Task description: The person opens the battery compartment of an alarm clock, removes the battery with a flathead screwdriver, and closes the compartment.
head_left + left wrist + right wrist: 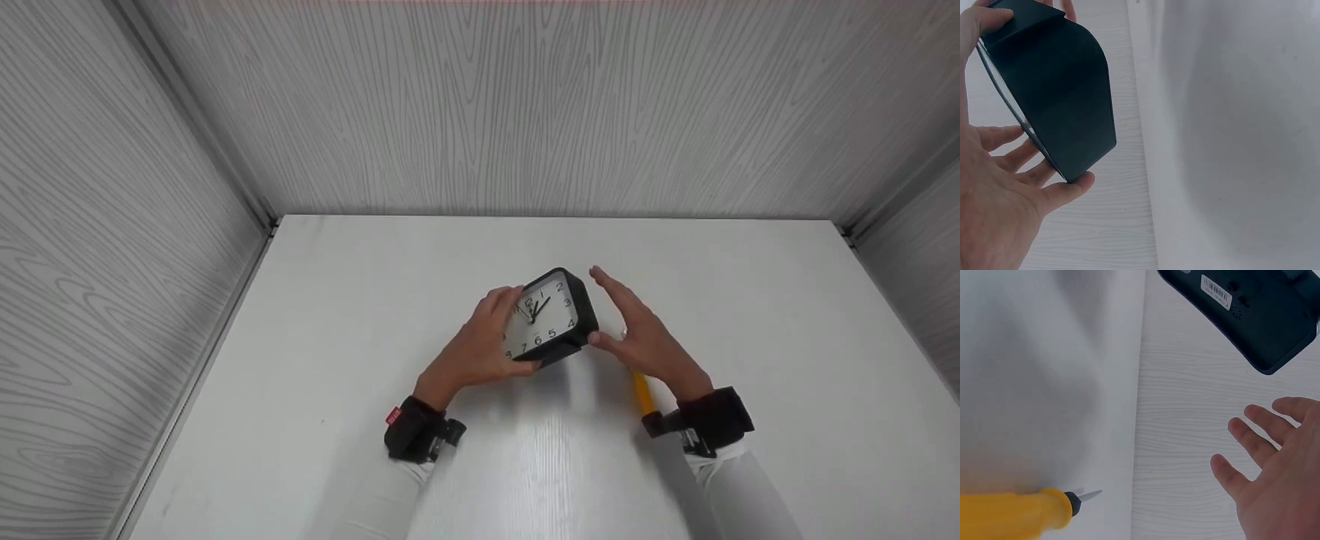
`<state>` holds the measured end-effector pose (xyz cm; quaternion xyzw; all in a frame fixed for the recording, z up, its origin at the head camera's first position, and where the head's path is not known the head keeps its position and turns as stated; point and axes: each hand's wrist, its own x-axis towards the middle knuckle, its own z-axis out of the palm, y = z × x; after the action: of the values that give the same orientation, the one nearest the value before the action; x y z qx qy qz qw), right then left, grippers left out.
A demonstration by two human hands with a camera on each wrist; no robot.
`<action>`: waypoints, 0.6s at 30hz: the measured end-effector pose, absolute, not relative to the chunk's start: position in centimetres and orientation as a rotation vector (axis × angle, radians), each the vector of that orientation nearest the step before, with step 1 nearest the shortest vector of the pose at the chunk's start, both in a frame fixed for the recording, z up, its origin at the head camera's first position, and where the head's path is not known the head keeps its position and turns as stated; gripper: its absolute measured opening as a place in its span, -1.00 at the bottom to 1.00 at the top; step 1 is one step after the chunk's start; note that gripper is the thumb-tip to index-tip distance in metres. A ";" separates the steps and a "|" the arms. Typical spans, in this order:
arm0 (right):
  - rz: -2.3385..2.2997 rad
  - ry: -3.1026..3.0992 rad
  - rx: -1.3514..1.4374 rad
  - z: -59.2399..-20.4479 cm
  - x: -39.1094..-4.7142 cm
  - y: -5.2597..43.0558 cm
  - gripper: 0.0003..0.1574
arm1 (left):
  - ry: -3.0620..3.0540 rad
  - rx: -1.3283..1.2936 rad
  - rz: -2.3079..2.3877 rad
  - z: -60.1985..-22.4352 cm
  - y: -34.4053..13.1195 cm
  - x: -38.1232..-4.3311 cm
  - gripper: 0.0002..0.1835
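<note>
A black square alarm clock [551, 315] with a white dial is held above the white table, its face tilted up. My left hand [484, 341] grips its left side, thumb [1069, 191] on the lower edge. The right hand [652, 341] is at the clock's right corner with fingers spread; its thumb looks close to or touching the casing. In the right wrist view the clock's back [1241, 312] shows a barcode label, and the visible fingers [1249, 441] stand apart from it.
A yellow-handled tool [1016, 514] with a pointed metal tip lies on the white table [360, 315], partly under the right hand in the head view. Grey wood-grain panels [480, 112] rise behind the table and on both sides.
</note>
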<state>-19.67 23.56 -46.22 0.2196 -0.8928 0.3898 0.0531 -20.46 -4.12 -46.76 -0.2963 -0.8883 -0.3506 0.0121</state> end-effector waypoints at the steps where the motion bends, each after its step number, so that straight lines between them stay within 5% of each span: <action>1: 1.213 -2.707 0.681 -46.2 -19.7 23.5 0.19 | -2.770 -0.922 -1.102 -46.7 -4.1 -20.5 0.19; 18: 1.540 -2.600 0.836 -46.1 -19.5 22.6 0.31 | -2.654 -1.042 -1.183 -46.8 -3.9 -20.2 0.19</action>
<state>-19.52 22.58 -46.13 0.2665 -0.8292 0.4913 0.0032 -20.23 -3.93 -46.75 -0.3375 -0.8594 -0.3830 0.0274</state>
